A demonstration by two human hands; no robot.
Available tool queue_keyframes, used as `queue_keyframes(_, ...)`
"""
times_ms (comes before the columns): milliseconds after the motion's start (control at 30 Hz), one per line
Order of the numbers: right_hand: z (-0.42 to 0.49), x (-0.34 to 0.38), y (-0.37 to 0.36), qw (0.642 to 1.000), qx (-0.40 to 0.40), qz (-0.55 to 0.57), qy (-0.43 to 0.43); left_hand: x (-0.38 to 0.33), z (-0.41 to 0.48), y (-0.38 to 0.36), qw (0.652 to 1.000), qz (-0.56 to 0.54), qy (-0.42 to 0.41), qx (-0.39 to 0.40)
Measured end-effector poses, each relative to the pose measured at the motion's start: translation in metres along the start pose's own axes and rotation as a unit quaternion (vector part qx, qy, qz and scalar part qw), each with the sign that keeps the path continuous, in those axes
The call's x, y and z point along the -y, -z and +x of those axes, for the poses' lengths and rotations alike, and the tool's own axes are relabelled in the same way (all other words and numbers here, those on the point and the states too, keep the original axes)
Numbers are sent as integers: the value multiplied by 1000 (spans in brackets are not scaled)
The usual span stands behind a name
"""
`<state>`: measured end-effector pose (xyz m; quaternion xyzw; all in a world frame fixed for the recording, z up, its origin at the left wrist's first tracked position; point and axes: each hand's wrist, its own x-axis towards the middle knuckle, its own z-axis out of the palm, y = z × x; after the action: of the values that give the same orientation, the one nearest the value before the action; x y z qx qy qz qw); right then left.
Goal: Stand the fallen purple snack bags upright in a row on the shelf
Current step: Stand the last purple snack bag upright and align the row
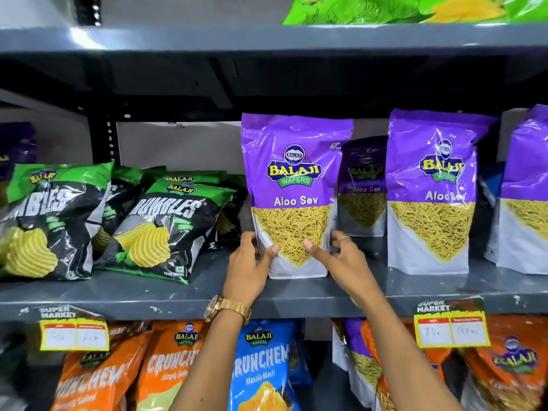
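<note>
Two bare hands steady a purple Balaji Aloo Sev bag (292, 197) that stands upright near the front edge of a grey metal shelf (178, 301). The left hand (249, 268), with a gold wristwatch (226, 308) on its wrist, grasps the bag's lower left edge, thumb on the front and fingers curled behind. The right hand (341, 256), wearing a ring, holds the lower right edge, thumb pressed on the front panel and fingers bent around the side. Another Aloo Sev bag (363, 185) stands farther back just to the right, partly hidden in shadow. A third purple bag (433, 191) stands upright to the right of that, near the shelf front, and a fourth purple bag (525, 191) is cut off by the right edge. Left of the held bag, green and black Rumbles chip bags (160, 226) lean backward. Orange and blue Crunchem bags (261, 366) fill the shelf below, beneath yellow price tags (450, 329).
</note>
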<state>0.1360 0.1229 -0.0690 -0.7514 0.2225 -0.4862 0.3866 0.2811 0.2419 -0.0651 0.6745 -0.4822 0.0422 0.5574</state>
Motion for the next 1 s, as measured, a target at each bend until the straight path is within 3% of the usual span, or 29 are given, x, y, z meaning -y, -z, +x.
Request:
queue_keyframes(267, -5, 2, 3, 995, 65, -63, 37, -7, -2, -3, 997, 75, 17, -11)
queue_keyframes(433, -13, 17, 0, 998, 17, -55, 8, -2, 1, -2, 998, 61, 9, -21)
queue_keyframes(533, -37, 23, 13, 999, -44, 4, 16, -1, -1, -6, 996, 29, -6, -80)
queue_keyframes(600, -62, 19, 34, 994, -92, 35, 44, -2, -6, -8, 984, 55, -60, -160)
queue_keyframes(667, -77, 10, 73, 986, -145, 47, 64, -13, -12, -18, 949, 160, -153, -226)
queue_keyframes(767, -67, -4, 137, 979, -193, 25, 57, -45, -17, -49, 903, 233, -254, -256)
queue_keyframes(800, -59, -9, 157, 980, -194, 1, 42, -60, -18, -65, 907, 229, -263, -238)
queue_keyframes(867, -40, -18, 183, 982, -178, -57, 4, -88, -21, -96, 948, 181, -222, -138)
queue_keyframes(933, -25, -28, 200, 985, -147, -84, -37, -109, -22, -130, 986, 113, -120, -12)
queue_keyframes(1000, -16, -35, 210, 985, -119, -98, -72, -123, -22, -163, 993, 78, -39, 75)
